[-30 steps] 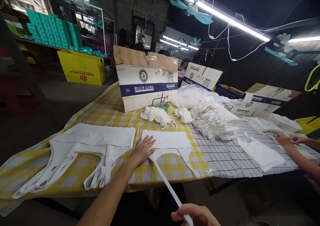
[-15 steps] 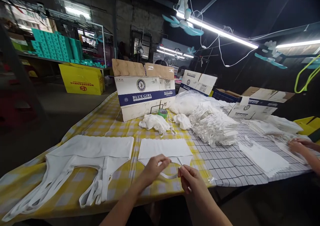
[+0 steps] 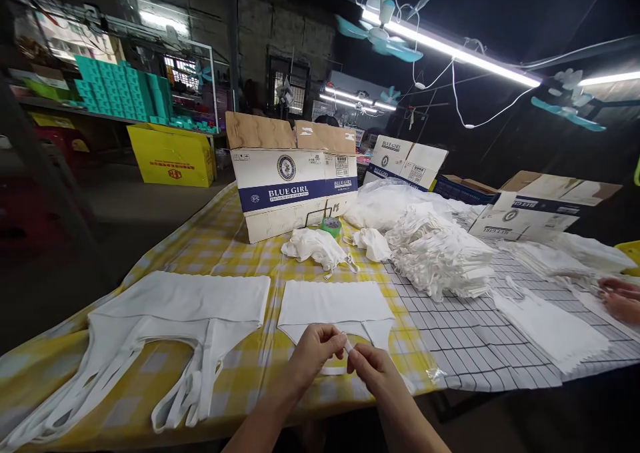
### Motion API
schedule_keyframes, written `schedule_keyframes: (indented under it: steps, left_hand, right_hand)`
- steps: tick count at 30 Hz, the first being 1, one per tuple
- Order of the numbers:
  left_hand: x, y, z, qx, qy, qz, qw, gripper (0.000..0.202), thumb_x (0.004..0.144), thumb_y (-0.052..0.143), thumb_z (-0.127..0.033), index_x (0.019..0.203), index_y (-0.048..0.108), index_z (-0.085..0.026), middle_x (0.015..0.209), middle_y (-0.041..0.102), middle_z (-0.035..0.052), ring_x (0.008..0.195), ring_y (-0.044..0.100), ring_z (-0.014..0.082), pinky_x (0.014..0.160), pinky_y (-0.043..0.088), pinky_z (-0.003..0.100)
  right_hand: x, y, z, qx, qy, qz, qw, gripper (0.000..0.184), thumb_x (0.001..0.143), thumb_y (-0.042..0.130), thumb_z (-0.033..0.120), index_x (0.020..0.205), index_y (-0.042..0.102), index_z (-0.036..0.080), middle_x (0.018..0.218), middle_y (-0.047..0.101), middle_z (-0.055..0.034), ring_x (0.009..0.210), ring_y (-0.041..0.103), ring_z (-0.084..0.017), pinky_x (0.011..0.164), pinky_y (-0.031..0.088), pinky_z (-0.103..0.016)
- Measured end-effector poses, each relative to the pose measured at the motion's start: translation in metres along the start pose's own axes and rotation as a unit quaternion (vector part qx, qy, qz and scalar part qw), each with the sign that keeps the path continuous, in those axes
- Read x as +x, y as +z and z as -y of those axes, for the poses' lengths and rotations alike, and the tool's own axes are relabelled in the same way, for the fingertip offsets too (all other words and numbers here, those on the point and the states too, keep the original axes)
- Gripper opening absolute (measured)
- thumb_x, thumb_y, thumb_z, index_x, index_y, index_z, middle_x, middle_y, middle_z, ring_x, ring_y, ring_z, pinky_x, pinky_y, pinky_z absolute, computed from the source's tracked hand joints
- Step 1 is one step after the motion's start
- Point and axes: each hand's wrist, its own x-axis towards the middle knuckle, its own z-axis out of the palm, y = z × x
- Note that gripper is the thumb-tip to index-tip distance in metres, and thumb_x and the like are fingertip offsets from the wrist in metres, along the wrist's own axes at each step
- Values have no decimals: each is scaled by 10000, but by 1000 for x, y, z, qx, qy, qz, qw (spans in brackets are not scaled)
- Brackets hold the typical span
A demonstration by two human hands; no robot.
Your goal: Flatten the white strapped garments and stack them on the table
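Observation:
A small white garment piece (image 3: 336,302) lies flat on the yellow checked tablecloth (image 3: 220,239) in front of me. My left hand (image 3: 316,350) and my right hand (image 3: 373,369) meet just below it, each pinching the same thin white strap (image 3: 349,346) of that piece between fingertips. To the left lies a stack of larger white pieces (image 3: 180,306) with long straps trailing toward the table's near edge.
An open "Blue Girl" carton (image 3: 293,173) stands behind, with crumpled white cloth (image 3: 316,246) and a green tape roll (image 3: 331,225) before it. A heap of white pieces (image 3: 440,253) covers the grid cloth (image 3: 480,346). Another person's hands (image 3: 620,299) work at far right.
A second ago my left hand lay flat on the piece and my right pulled its strap out toward me. Both hands have since come together, pinching the strap by the piece's lower edge.

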Motion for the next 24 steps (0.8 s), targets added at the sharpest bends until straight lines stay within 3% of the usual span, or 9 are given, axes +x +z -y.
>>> schedule_keyframes:
  steps: [3,6,9,11,14,18,21,24]
  left_hand:
    - [3,2,6,52,-29,-37,998,329,747,516,-394,580,617,-129,548,584,8,550,486,117,590,372,242]
    - [7,7,14,103,-52,-62,991,339,736,477,-378,532,600,-136,519,570,5,533,492,124,558,358,240]
    - [8,6,21,152,-55,-84,983,310,722,465,-342,509,574,-144,498,548,-3,532,498,129,548,358,237]
    - [9,-2,24,170,-50,-65,982,303,739,447,-330,543,584,-144,527,561,-1,558,515,133,565,376,236]
    - [13,-24,27,224,-9,-57,973,210,748,452,-258,748,635,-156,678,611,9,665,550,143,635,412,241]
    - [29,-57,32,395,95,-80,910,289,700,515,-124,958,615,-204,957,583,33,926,513,179,841,404,298]
    - [43,-70,38,493,127,-10,861,261,710,581,-145,960,616,-213,992,555,38,971,478,199,864,399,323]
    - [52,-70,43,530,137,31,836,89,751,580,-187,823,630,-199,924,558,43,943,478,206,837,402,330]
  right_hand:
    - [1,6,3,-105,-78,-90,987,144,804,534,299,873,564,177,840,535,-30,785,508,-156,678,409,-252]
    - [7,18,-1,-128,-133,-107,977,297,788,504,173,1082,478,208,999,536,-54,902,528,-166,758,435,-265]
    - [16,30,-11,-142,-148,-92,975,210,827,397,115,993,491,201,851,564,-33,746,555,-141,650,437,-232]
    - [23,35,-17,-163,-147,-97,971,177,841,371,109,912,507,197,781,571,-25,691,553,-140,622,419,-231]
    - [34,35,-22,-195,-124,-111,966,172,868,370,155,821,531,192,740,583,-25,672,548,-148,620,394,-242]
    - [53,29,-25,-175,-97,-92,976,188,865,417,204,795,591,192,729,603,-18,660,554,-141,615,382,-234]
    - [71,26,-31,-157,-88,-50,982,189,825,479,218,791,664,200,763,612,-28,682,568,-140,634,398,-228]
    - [87,25,-39,-149,-61,-38,986,219,806,475,224,793,691,190,773,636,-45,710,589,-155,663,418,-238]
